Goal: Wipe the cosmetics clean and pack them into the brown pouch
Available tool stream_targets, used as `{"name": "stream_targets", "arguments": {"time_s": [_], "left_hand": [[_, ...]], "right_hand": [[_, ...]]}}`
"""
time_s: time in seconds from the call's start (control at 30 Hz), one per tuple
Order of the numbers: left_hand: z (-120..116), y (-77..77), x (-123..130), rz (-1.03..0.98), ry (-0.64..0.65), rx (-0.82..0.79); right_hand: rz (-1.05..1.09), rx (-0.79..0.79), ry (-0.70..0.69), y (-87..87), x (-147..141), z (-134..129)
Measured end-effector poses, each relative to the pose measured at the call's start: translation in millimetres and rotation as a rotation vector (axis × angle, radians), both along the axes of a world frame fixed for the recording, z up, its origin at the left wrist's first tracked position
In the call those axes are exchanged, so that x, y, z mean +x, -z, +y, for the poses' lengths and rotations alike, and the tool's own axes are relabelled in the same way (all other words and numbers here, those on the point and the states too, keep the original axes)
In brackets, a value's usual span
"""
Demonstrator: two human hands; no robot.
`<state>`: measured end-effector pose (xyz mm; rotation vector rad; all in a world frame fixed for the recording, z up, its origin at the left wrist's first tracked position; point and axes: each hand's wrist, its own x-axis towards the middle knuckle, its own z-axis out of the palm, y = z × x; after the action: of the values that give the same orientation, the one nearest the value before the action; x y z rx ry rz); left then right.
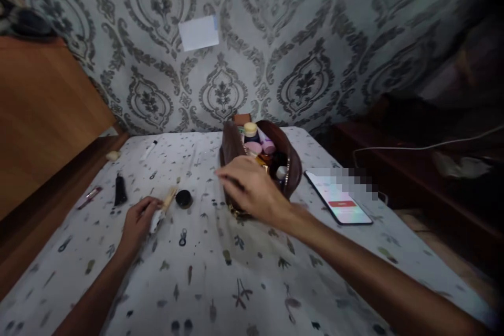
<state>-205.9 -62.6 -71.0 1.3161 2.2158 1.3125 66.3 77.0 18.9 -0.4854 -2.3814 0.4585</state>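
One open brown bag (293, 168), behind right-hand fingers (233, 170)

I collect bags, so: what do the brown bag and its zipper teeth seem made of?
The brown bag: probably leather or imitation leather, judging by its smooth, softly shiny look. The zipper teeth: likely metal, since they glint, though shiny plastic is possible.

the right hand (254, 186) hides part of the bag (294, 168), and the things (266, 159) deep inside are too dark to tell. the left hand (137, 220) covers some of a pale thing (169, 198), so its full shape is hidden. gray squares (356, 182) blur the top of the phone (325, 191), its words are too small to read, and the left edge cuts off the cupboard (47, 115).
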Motion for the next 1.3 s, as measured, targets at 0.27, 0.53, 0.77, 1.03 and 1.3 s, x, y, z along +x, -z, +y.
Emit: {"name": "stream_targets", "arguments": {"time_s": [0.27,0.53,0.77,1.03,1.3], "left_hand": [[-6.6,-4.4,-1.8,-0.171,-0.159,0.132],[-9.5,-1.2,-18.2,-0.126,-0.042,0.105],[-9.7,-9.8,2.6,0.030,0.053,0.156],[10.9,-25.5,43.7,0.325,0.245,0.202],[20.4,-28.9,65.0,0.273,0.419,0.088]], "right_hand": [[-0.194,-0.179,-0.041,70.5,-68.4,-45.4],[-0.170,-0.372,0.116,111.4,-111.7,-35.0],[0.011,-0.434,0.150,119.5,-113.2,-35.9],[0.294,-0.498,0.030,114.3,-108.7,-59.8],[0.348,-0.440,0.096,116.3,-88.0,-67.5]]}}
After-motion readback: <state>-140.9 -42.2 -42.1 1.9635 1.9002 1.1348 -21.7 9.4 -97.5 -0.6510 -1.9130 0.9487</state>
